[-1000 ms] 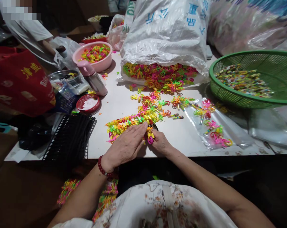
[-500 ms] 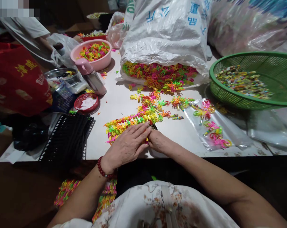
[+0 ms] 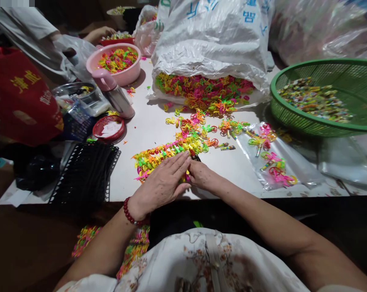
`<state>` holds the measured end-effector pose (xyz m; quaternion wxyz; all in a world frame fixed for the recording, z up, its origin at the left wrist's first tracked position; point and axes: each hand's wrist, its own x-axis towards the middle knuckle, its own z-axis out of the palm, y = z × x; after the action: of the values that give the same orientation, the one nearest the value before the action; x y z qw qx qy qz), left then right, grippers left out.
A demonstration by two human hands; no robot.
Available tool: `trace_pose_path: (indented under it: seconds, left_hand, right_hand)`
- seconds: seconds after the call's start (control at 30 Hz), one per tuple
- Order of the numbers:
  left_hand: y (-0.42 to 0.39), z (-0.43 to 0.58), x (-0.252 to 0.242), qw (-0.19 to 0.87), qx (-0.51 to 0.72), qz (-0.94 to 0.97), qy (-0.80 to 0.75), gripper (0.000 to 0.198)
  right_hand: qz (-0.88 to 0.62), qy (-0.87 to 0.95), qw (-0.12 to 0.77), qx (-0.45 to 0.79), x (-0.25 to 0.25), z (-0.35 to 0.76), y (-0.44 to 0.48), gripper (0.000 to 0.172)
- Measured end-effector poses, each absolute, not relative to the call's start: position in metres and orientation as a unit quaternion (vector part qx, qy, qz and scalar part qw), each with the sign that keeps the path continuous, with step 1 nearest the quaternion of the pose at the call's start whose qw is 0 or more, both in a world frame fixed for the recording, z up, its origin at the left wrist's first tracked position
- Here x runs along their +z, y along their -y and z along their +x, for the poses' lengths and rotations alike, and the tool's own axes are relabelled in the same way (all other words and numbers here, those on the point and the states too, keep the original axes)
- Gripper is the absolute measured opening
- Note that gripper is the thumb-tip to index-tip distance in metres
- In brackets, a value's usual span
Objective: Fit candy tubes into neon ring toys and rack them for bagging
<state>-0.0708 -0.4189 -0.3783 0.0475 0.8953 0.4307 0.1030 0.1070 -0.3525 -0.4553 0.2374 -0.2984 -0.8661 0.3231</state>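
A long row of neon plastic ring toys (image 3: 159,156) lies on the white table (image 3: 147,129). My left hand (image 3: 163,182), with a red bead bracelet on the wrist, lies flat and open over the near end of the row. My right hand (image 3: 201,175) is closed at the row's right end, fingers curled on a small piece I cannot name. Loose rings (image 3: 198,125) are scattered just beyond. A big white sack (image 3: 213,36) spills more rings (image 3: 206,89) onto the table.
A green basket (image 3: 329,121) of small pieces stands at right, clear bags (image 3: 280,162) with toys beside it. At left are a pink bowl (image 3: 131,77), a pink-capped flask (image 3: 114,95), a small red basket (image 3: 108,129) and a black grid tray (image 3: 86,174). Another person's hand (image 3: 99,34) is far left.
Both hands stayed on the row's near end; the right hand drew closer under the left fingers. The view shifted slightly, and another person's hand appeared at the back left.
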Motion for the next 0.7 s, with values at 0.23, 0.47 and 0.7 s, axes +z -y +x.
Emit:
trace_pose_path:
  seconds: [0.23,0.47,0.7]
  left_hand:
    - [0.420,-0.073,-0.376,0.053,0.126,0.887,-0.440,0.069]
    - [0.421,-0.074,-0.377,0.050,0.117,0.888,-0.443,0.065]
    - [0.421,-0.074,-0.378,0.057,0.143,0.886,-0.438,0.061]
  right_hand:
    - [-0.326,0.844,0.250,0.344,-0.460,0.114,0.363,0.011]
    - [-0.522,0.722,0.310,0.333,-0.445,0.164,0.383,0.023]
    - [-0.636,0.752,0.084,0.150,-0.435,0.200,0.387,0.034]
